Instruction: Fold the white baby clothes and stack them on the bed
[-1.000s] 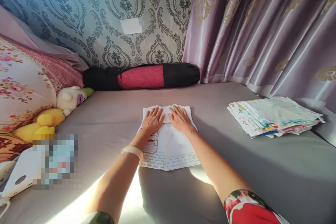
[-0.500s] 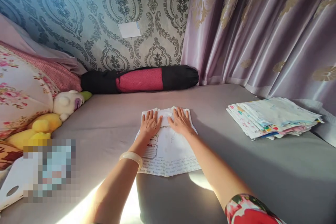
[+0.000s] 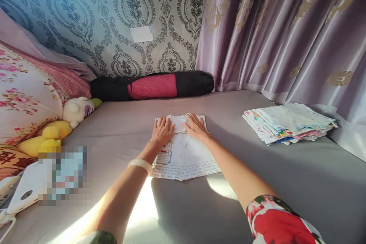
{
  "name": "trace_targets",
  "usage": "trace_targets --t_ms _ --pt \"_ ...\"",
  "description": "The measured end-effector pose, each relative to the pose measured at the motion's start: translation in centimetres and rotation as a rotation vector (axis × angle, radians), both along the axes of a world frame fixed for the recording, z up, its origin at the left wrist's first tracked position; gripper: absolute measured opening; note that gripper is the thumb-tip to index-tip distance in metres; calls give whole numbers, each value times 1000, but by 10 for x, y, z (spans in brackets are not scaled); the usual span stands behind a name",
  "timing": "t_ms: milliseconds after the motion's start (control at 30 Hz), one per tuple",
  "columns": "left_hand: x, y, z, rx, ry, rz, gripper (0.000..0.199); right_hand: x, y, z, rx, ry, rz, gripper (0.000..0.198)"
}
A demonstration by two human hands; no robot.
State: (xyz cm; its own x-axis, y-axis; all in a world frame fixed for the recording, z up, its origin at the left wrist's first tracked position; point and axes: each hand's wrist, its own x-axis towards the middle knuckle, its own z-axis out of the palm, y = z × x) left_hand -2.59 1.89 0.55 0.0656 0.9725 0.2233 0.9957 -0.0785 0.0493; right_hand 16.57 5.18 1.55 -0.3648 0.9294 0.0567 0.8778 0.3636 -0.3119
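Note:
A white cloth garment (image 3: 183,156) with a printed bear and rows of lettering lies flat on the grey bed sheet, its far part folded over. My left hand (image 3: 162,129) rests palm down on its far left part, fingers spread. On the far right part, my right hand (image 3: 196,126) lies flat too, with fingers stretched out. Both hands press on the fabric without gripping it. A pale bangle (image 3: 140,165) circles my left wrist. The cloth beneath my palms is hidden.
To the right lies a stack of folded cloths (image 3: 288,122). A black and red rolled bag (image 3: 153,85) runs along the wall. Plush toys (image 3: 55,137), a floral pillow (image 3: 25,91) and a white device (image 3: 31,187) are on the left. Curtains (image 3: 248,34) hang at the right.
My hands stay flat on the garment's far part, shifting only slightly. The whole view has tilted and moved a little; the garment's near edge appears higher in the picture.

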Motion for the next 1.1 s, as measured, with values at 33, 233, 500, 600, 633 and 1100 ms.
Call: trace_targets --t_ms 33,233,500,600,633,1100 --pt "-2 -4 1 7 24 -16 58 3 -3 2 7 -8 39 60" --pt "-16 -26 1 -118 44 -100 58 11 -25 -4 43 -80 231 56" --pt "-19 -24 -5 -154 10 -116 59 10 -28 -7 18 -81 236 56" --pt "-17 -26 -1 -153 37 -105 59 10 -30 -3 18 -89 228 56" --pt "-17 -28 2 -143 51 -102 59 11 -33 -2 17 -92 222 56" --pt "-21 -104 -4 -189 -10 -385 61 45 -107 -2 -22 -113 372 59"
